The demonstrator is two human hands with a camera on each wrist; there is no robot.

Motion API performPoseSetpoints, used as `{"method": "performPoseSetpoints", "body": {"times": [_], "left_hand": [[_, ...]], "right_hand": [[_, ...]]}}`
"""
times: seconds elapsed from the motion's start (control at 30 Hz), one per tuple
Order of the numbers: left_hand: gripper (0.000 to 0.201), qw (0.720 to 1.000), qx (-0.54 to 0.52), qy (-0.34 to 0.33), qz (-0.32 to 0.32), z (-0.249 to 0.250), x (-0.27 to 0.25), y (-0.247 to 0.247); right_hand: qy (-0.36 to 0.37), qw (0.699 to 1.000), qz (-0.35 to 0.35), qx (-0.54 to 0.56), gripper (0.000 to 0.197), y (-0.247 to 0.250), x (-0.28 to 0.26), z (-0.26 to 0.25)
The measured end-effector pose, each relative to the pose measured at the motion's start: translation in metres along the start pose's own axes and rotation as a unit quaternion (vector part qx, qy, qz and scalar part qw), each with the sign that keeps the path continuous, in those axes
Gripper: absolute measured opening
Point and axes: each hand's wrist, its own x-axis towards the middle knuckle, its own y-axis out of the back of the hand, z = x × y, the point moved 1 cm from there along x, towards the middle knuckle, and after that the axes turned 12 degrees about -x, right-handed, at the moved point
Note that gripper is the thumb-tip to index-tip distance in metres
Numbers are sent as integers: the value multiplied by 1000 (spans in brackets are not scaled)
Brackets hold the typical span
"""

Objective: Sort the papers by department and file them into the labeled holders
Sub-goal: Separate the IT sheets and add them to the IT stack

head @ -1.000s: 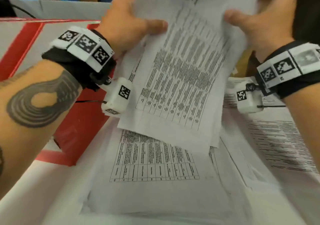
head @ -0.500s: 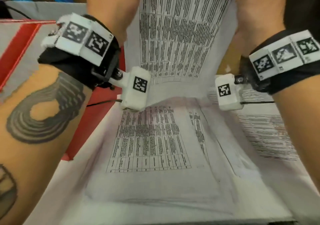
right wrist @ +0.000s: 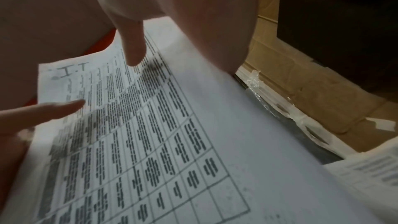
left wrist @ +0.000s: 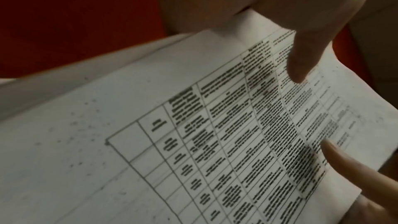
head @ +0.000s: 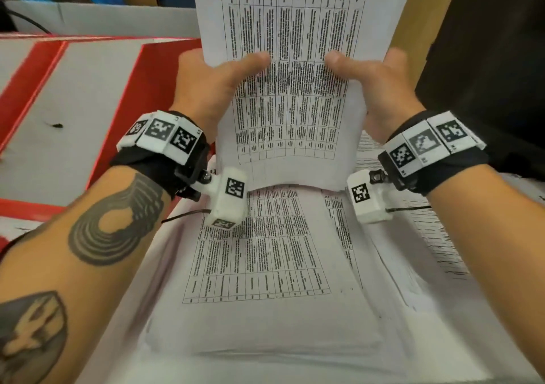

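Both hands [head: 295, 88] hold printed sheet [head: 295, 124] over paper-filled white box [head: 97, 310].

You're in a storeroom-like office corner: printed table sheets [head: 259, 253] cover the surface, with a red-and-white carton [head: 73, 94] left of them and a taped cardboard box [right wrist: 301, 101] to their right

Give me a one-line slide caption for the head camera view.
Left hand and right hand hold a printed sheet upright over a paper pile.
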Motion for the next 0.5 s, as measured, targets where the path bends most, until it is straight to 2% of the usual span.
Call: {"method": "performPoseSetpoints", "body": {"times": [0.1, 0.23, 0.33, 0.43, 0.5], "left_hand": [[55, 999, -22, 44, -4, -14, -4, 3], [41, 998, -9, 60, 2, -15, -3, -1], [58, 998, -2, 64, 5, -11, -1, 2], [35, 996, 4, 85, 2, -25, -5, 3], [23, 996, 7, 86, 14, -30, -8, 2]], "right_hand": [[-40, 999, -1, -4, 42, -4, -7, 9], [-82, 996, 21, 23, 29, -8, -12, 9], [-85, 995, 23, 45, 31, -5, -4, 8], [-126, 992, -6, 17, 66, -10, -5, 24], [-139, 990, -7, 3, 72, -12, -3, 37]]}}
